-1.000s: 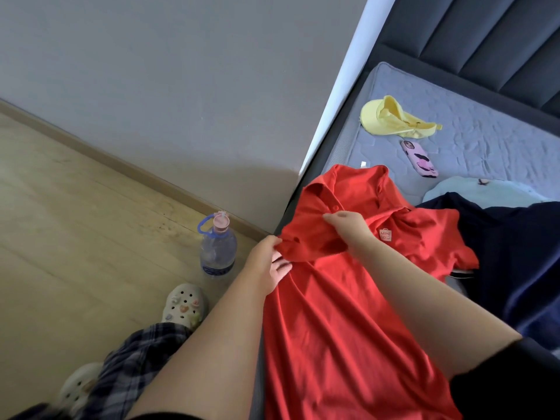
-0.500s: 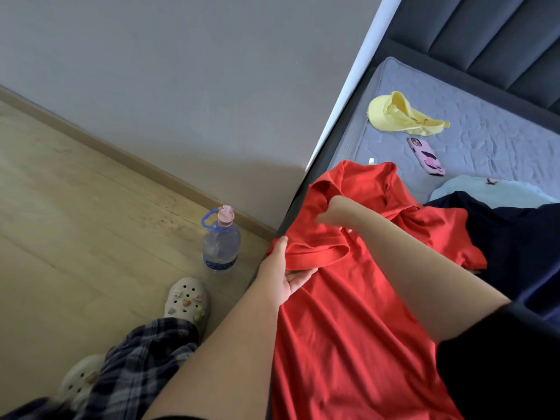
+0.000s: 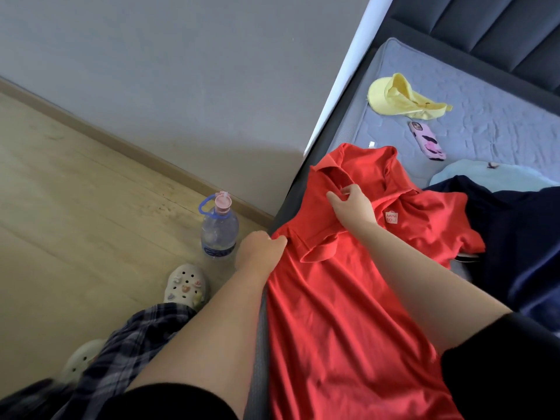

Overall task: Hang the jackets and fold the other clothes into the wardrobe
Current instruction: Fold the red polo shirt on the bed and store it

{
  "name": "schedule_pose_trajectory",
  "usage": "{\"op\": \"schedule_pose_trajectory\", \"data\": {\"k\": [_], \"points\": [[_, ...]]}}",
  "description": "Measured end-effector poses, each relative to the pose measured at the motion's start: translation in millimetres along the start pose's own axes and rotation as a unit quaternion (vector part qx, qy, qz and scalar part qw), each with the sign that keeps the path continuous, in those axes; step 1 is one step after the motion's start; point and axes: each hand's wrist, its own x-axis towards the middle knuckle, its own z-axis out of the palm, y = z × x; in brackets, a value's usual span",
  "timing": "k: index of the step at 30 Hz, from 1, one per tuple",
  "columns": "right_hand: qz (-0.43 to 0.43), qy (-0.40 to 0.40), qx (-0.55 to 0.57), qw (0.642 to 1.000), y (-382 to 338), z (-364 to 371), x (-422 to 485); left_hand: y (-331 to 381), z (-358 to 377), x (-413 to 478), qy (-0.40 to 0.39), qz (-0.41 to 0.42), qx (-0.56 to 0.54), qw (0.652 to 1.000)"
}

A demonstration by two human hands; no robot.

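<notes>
Since the earlier frame the right hand (image 3: 353, 204) had shifted up to pinch the collar, while the left hand (image 3: 262, 250) gripped the folded sleeve edge. The red shirt (image 3: 339, 313) lay flat along the bed (image 3: 500, 122) edge (near the wall). It looked light, soft and slippery, probably best held at shoulders or seams.

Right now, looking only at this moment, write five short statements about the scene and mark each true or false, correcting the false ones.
1. The red polo shirt lies spread on the bed. True.
2. The right hand holds the phone. False: it pinches the shirt's fabric near the collar; the pink phone lies apart on the bed.
3. The left hand grips the shirt's edge at the bedside. True.
4. The water bottle stands on the bed. False: it stands upright on the floor near the wall.
5. The yellow visor lies on the red shirt. False: it lies beyond it, on the mattress.
</notes>
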Motion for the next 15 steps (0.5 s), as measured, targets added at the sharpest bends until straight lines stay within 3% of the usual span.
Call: {"op": "schedule_pose_trajectory", "data": {"k": [3, 6, 8, 11, 15], "points": [[0.128, -0.082, 0.178, 0.972, 8.9, -5.1, -18.3, -8.9, 4.6, -4.8, -0.012, -0.027, -0.123, 0.992], [0.216, -0.186, 0.349, 0.893, 23.4, -6.5, -31.1, -7.4, 6.5, -6.7, -0.009, 0.03, -0.138, 0.99], [0.249, -0.184, 0.41, 0.858, 31.2, -8.6, -36.6, -9.8, -0.2, -4.4, 0.054, 0.032, -0.103, 0.993], [0.277, -0.127, 0.439, 0.845, 37.5, -13.5, -41.2, -17.8, -16.3, -1.1, 0.136, -0.014, -0.067, 0.988], [0.248, -0.165, 0.476, 0.827, 41.2, -17.1, -44.8, 4.9, -16.7, -12.4, 0.155, 0.148, -0.065, 0.975]]}}
